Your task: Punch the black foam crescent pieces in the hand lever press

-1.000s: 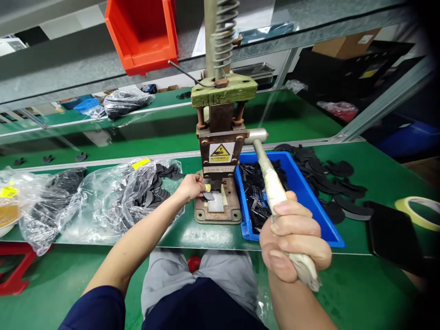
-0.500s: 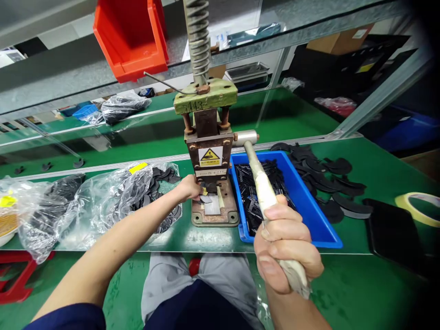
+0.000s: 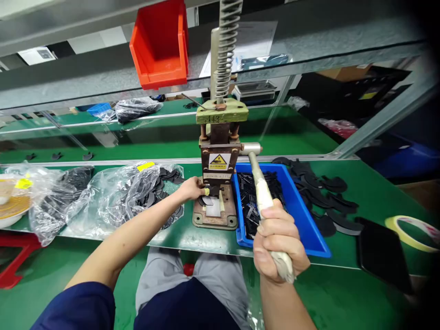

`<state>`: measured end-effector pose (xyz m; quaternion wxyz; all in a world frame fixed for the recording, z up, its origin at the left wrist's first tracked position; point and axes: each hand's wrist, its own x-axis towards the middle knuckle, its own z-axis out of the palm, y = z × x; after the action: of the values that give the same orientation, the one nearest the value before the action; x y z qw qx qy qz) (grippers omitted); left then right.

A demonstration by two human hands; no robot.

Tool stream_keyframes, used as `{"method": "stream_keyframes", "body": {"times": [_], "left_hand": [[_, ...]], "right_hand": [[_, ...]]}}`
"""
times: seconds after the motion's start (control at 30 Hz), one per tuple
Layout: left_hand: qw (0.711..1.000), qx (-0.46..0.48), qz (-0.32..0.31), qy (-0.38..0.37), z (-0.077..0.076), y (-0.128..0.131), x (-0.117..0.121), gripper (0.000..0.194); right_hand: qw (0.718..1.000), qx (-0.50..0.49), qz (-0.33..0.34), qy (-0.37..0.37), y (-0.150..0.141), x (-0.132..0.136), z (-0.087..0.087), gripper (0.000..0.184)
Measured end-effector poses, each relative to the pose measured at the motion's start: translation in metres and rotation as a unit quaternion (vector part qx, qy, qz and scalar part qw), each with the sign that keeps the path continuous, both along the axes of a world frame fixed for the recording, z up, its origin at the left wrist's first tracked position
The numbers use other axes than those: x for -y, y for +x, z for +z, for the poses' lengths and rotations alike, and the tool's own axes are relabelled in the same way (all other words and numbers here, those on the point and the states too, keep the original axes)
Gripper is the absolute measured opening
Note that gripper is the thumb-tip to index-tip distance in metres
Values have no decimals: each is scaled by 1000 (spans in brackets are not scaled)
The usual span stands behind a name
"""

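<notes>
While the left hand (image 3: 192, 188) pinches a small black piece (image 3: 207, 200) flat on the base of the hand press (image 3: 217, 183), fingers just clear of the die, the right hand (image 3: 280, 245) is fisted round the press's wrapped lever (image 3: 264, 197); cut pieces fill the blue tray (image 3: 311, 229) right of the press.

I sit at a green workbench (image 3: 206, 238) edged with a pale metal rail, and everything else lies around it. Beneath it the floor (image 3: 51, 293) is the same green. Above the bench runs a grey steel shelf (image 3: 85, 78) carrying a red storage bin (image 3: 161, 46). Behind the bench stands a second green table (image 3: 165, 133). To the bench's right a slanted steel strut (image 3: 381, 119) crosses a dark, dim corner.
</notes>
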<state>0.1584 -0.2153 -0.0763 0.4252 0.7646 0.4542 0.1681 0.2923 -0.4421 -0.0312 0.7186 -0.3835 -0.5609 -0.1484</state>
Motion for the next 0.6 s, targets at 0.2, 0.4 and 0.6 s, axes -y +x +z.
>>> {"method": "stream_keyframes", "body": {"times": [0.2, 0.4, 0.6], "left_hand": [[974, 76, 75, -199, -1, -10, 22, 20], [932, 194, 126, -281, 6, -16, 36, 23], [924, 262, 113, -254, 17, -53, 42, 28]], "right_hand": [[999, -24, -13, 34, -3, -8, 8, 11], [994, -31, -14, 105, 5, -36, 67, 39], [992, -63, 80, 80, 10, -58, 105, 52]]}}
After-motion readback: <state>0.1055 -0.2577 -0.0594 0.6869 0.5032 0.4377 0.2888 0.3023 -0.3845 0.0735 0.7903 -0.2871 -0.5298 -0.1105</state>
